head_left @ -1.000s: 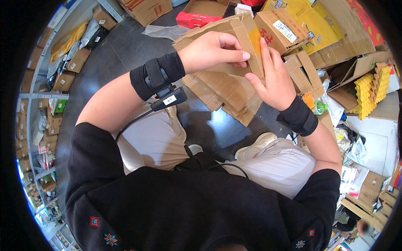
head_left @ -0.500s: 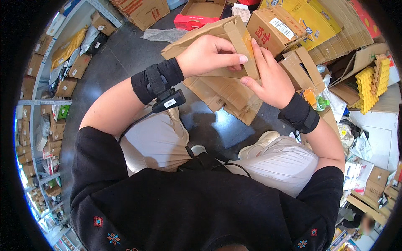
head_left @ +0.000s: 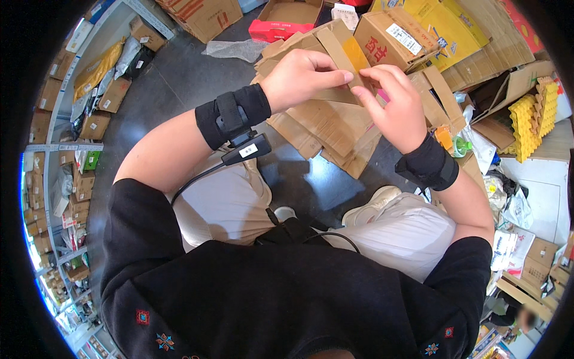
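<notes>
In front of me a piece of brown cardboard box (head_left: 333, 49) is held up, with a narrow folded flap and a yellow-orange patch along its upper side. My left hand (head_left: 304, 79) is closed on the flap, its thumb pressed on the near end. On the right, the thumb and fingers of my right hand (head_left: 396, 103) pinch the same piece by its right edge, close to my left thumb. Both wrists wear black straps. Beneath the hands, flattened cardboard (head_left: 326, 133) lies on the dark floor, partly hidden by the held piece.
Beyond the hands are a red open carton (head_left: 281, 29), a brown printed carton (head_left: 391, 40) and a yellow box (head_left: 448, 30). Yellow egg-crate trays (head_left: 532, 116) and a green bottle (head_left: 460, 146) sit at right. Shelves of parcels (head_left: 89, 125) line the left.
My right hand has gone from lying flat along the cardboard to pinching its edge. The held piece has shifted slightly, baring more of the yellow patch. My left hand has moved slightly right.
</notes>
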The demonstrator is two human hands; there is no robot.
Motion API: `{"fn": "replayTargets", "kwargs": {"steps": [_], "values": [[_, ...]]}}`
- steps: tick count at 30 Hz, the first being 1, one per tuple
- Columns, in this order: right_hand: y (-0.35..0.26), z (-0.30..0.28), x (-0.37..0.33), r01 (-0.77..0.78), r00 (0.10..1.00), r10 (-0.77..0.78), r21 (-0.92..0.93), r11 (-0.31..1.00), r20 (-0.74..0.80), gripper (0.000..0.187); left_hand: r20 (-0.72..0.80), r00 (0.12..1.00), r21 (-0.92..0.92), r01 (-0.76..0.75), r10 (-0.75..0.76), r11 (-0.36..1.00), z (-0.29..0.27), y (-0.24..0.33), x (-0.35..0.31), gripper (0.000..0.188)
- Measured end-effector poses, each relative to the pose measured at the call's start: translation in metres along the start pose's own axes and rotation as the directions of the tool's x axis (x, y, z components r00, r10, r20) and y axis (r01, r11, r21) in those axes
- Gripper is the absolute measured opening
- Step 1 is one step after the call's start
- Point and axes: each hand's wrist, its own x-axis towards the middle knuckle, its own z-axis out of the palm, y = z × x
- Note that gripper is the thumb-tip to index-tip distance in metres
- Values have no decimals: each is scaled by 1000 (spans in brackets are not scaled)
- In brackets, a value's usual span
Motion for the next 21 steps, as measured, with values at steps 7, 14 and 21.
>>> {"fn": "replayTargets", "kwargs": {"steps": [7, 14, 21], "values": [[12, 0, -4, 8, 997, -7, -10, 1000, 80, 16, 103, 993, 43, 47, -52, 998, 9, -3, -2, 37], [9, -2, -4, -32, 992, 40, -65, 997, 124, 12, 114, 992, 78, -55, 46, 995, 15, -13, 6, 35], [9, -5, -4, -17, 987, 39, -141, 990, 155, 10, 126, 991, 104, -52, 38, 993, 21, -14, 10, 33]]}}
